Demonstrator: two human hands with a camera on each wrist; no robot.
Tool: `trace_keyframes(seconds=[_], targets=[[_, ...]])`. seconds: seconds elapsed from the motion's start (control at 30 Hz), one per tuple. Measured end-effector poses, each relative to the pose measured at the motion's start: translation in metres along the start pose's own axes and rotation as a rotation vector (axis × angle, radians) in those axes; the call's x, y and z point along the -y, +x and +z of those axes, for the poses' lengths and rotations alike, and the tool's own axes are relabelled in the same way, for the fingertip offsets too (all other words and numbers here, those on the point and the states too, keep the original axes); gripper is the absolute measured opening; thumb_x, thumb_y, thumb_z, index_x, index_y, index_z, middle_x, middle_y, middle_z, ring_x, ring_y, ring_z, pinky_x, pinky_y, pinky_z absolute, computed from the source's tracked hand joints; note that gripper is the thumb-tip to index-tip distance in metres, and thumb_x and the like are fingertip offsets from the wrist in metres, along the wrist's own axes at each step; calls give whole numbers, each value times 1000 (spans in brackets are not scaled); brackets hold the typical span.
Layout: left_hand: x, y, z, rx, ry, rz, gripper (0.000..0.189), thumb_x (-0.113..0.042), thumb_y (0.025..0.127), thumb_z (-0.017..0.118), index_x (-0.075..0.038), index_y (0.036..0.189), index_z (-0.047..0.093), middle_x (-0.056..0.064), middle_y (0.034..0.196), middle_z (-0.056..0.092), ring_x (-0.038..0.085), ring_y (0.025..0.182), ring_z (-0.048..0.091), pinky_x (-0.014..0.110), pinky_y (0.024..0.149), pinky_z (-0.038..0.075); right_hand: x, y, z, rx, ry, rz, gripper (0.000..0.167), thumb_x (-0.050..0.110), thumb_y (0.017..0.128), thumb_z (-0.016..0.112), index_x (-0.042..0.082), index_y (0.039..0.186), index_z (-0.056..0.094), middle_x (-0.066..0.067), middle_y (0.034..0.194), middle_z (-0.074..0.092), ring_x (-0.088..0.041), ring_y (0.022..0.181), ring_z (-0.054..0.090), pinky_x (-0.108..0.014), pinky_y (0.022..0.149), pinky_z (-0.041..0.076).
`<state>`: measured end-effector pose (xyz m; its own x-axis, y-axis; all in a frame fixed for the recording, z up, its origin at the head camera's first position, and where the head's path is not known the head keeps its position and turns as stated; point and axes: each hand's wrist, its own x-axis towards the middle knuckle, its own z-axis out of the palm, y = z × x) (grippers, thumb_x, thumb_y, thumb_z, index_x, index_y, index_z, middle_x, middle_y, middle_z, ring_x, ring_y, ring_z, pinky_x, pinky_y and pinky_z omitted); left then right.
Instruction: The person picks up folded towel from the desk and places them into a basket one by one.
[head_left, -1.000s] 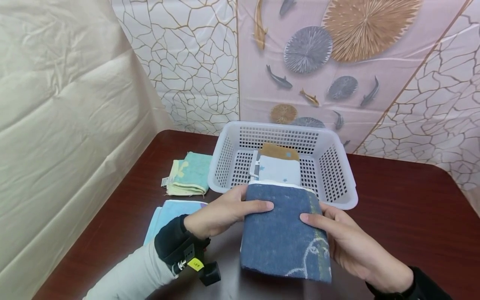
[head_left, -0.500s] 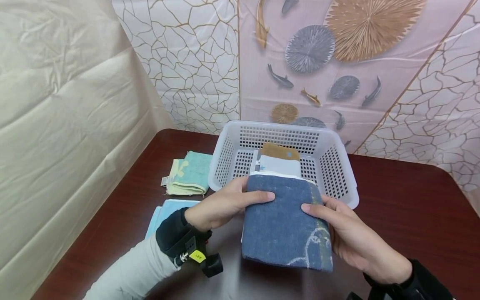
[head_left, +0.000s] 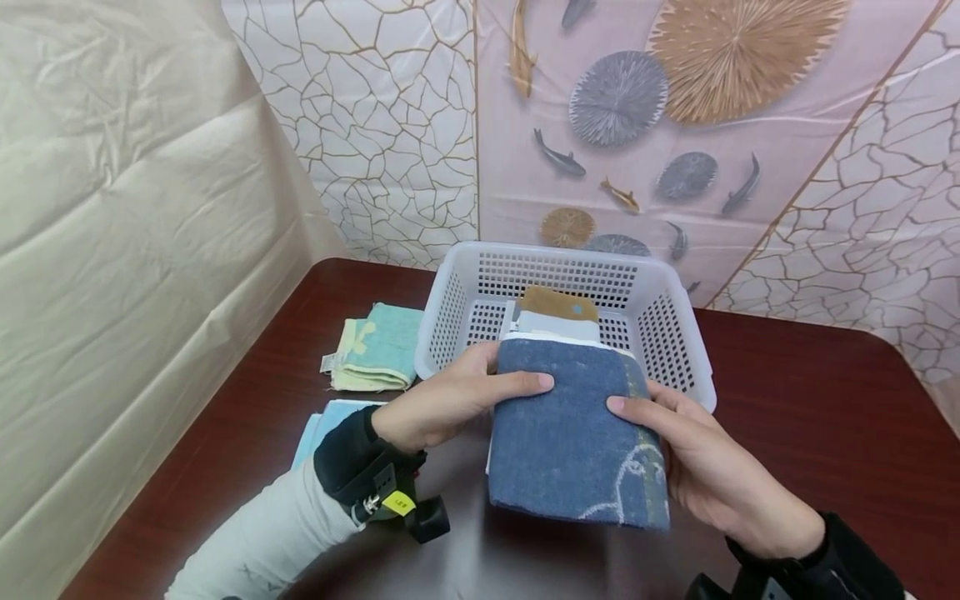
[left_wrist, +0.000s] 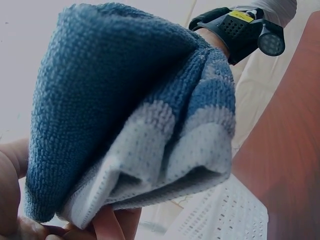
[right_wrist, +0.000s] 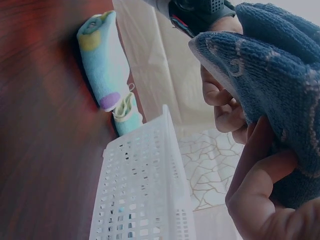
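Both hands hold a folded dark-blue towel (head_left: 573, 442) with a white line pattern at its lower right corner. My left hand (head_left: 457, 396) grips its left edge, thumb on the front face and fingers behind. On the right edge my right hand (head_left: 708, 462) grips it the same way. The towel is raised above the table and overlaps the near rim of a white plastic basket (head_left: 675, 333) in the head view. In the left wrist view, the towel's folded layers (left_wrist: 195, 145) show white hems. A folded brown and white towel (head_left: 558, 312) lies in the basket, partly hidden.
Left of the basket lies a folded green and yellow towel (head_left: 382, 346) with a tag. A light-blue towel (head_left: 330, 421) sits nearer, partly behind my left wrist. The dark red-brown table (head_left: 810, 400) ends at patterned wall sheets (head_left: 390, 125).
Both hands have moved the blue towel a little forward toward the basket, covering more of its near rim and of the towel inside. The basket and the other towels have stayed put.
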<state>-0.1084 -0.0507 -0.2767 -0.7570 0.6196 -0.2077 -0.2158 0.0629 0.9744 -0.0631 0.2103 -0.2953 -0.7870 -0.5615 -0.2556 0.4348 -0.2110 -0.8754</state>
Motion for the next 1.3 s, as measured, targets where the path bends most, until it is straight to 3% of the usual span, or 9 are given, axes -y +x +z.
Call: trace_keyframes(seconds=[0.2, 0.43, 0.63, 1.0, 1.1, 1.3], targets=[[0, 8, -3, -17, 1, 11, 49, -20, 95, 61, -6, 141, 47, 17, 129, 64, 18, 100, 68, 38, 90, 57, 6, 3, 1, -83, -26, 31, 36, 22, 106, 44, 13, 139, 34, -1, 112, 71, -15, 99, 72, -37, 84, 60], [-2, 14, -5, -49, -7, 24, 48, -19, 95, 61, -5, 139, 48, 16, 122, 65, 14, 90, 68, 36, 84, 59, 14, 9, 2, -126, -42, 37, 35, 25, 105, 48, 17, 138, 41, 1, 112, 71, -14, 99, 71, -37, 84, 59], [-7, 23, -7, -73, 48, 47, 45, -21, 95, 61, -5, 137, 50, 15, 121, 65, 12, 91, 66, 32, 81, 57, 21, 13, -1, -121, -55, 22, 32, 25, 105, 47, 18, 136, 43, 2, 114, 69, -14, 101, 70, -37, 86, 59], [-14, 36, -8, -38, 90, 64, 44, -20, 97, 59, -3, 136, 49, 15, 120, 65, 12, 92, 65, 28, 78, 56, 24, 15, -8, -132, -33, -6, 34, 25, 106, 47, 15, 137, 38, 3, 113, 67, -12, 99, 70, -35, 85, 59], [-15, 38, -8, -43, 83, 66, 42, -20, 98, 59, -3, 135, 50, 14, 117, 66, 12, 91, 65, 28, 78, 56, 27, 16, -9, -143, -52, 13, 38, 28, 106, 47, 16, 139, 34, 3, 114, 65, -12, 100, 69, -36, 86, 59], [-15, 42, -9, -59, 63, 73, 41, -20, 98, 58, -4, 135, 51, 11, 115, 66, 11, 88, 65, 29, 76, 56, 33, 19, -9, -187, -36, 66, 34, 35, 104, 51, 17, 130, 42, 4, 109, 65, -13, 98, 68, -34, 86, 58]])
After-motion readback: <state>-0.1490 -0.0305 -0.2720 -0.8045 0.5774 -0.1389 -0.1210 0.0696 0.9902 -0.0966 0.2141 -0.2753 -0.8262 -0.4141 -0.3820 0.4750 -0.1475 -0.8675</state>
